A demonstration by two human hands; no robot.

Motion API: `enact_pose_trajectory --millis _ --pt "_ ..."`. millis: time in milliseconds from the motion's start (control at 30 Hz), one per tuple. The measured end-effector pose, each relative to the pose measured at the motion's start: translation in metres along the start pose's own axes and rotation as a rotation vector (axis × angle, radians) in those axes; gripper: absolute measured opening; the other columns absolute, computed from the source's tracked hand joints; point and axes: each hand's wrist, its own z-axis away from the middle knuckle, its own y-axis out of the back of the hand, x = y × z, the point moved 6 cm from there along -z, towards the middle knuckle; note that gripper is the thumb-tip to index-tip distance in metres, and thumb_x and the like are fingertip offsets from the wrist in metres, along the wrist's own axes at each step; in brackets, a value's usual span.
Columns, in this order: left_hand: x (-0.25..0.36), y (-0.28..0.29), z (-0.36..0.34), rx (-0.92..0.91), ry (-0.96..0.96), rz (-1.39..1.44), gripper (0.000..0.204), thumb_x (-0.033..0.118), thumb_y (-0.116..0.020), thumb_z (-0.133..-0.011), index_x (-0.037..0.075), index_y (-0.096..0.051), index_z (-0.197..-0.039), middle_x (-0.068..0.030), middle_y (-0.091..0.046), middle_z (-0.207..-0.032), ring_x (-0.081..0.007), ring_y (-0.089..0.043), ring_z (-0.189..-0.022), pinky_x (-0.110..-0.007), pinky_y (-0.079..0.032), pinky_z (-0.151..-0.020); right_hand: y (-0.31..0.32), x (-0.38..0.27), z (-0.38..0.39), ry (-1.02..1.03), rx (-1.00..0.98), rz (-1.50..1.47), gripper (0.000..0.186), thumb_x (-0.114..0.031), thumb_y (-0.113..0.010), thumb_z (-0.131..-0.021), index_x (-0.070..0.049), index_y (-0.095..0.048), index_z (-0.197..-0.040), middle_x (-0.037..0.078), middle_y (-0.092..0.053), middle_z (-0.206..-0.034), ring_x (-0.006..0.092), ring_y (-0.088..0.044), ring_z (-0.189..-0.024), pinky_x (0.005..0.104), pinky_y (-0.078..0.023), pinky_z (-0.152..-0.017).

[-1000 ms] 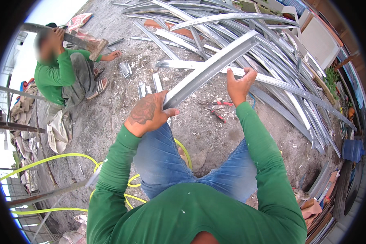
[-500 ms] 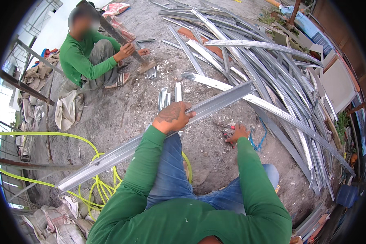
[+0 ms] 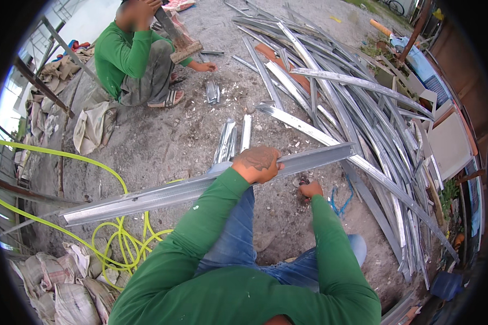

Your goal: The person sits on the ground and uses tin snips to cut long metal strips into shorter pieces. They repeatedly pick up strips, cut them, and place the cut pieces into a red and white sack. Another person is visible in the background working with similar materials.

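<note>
My left hand (image 3: 258,164) is closed around a long silvery metal channel (image 3: 190,189), gripping it right of its middle. The channel lies crosswise above my left thigh, its left end lower and nearer to me. My right hand (image 3: 312,189) is low over the dirt, fingers curled on a small red-handled hand tool (image 3: 304,182), mostly hidden by the hand. Beyond my left hand, short bent metal pieces (image 3: 225,142) and a narrow strip (image 3: 246,131) lie on the ground. Blue twine (image 3: 342,203) lies right of my right hand.
Long metal channels (image 3: 358,108) are heaped at the right. A co-worker (image 3: 127,59) in green squats at the far left with a long tool with a broad block end (image 3: 185,50). Yellow-green hose (image 3: 126,238) coils at the left, near sacks (image 3: 73,295). A blue container (image 3: 446,285) stands at the right.
My left hand has shifted right with the channel, which now lies flatter. My right hand has gone from spread over the red-handled tool to closed on it. The co-worker's long tool has risen.
</note>
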Motion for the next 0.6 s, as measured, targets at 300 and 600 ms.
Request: enact_pose_trajectory --millis 300,600 --pt "0.014 0.027 0.001 0.221 -0.25 0.182 0.033 0.032 -0.06 -0.104 0.003 -0.067 -0.119 -0.0233 -0.071 -0.103 -0.0401 -0.07 -0.091 -0.048 -0.053 -0.084 0.182 -0.012 0.077 0.144 -0.229 -0.662 0.013 -0.014 -0.062 -0.082 -0.004 -0.061 -0.091 0.009 -0.061 -0.076 0.0261 -0.065 -0.068 0.0403 -0.058 -0.063" --pt "-0.001 0.054 0.039 -0.25 -0.164 1.154 0.066 0.056 -0.033 -0.111 -0.001 -0.063 -0.123 -0.0074 -0.069 -0.102 -0.015 -0.065 -0.09 -0.034 -0.053 -0.085 0.221 -0.011 0.206 0.655 0.086 -0.773 0.068 -0.002 -0.076 -0.078 0.0 -0.052 -0.141 0.011 -0.067 -0.115 0.0174 -0.066 -0.101 0.0321 -0.054 -0.085"
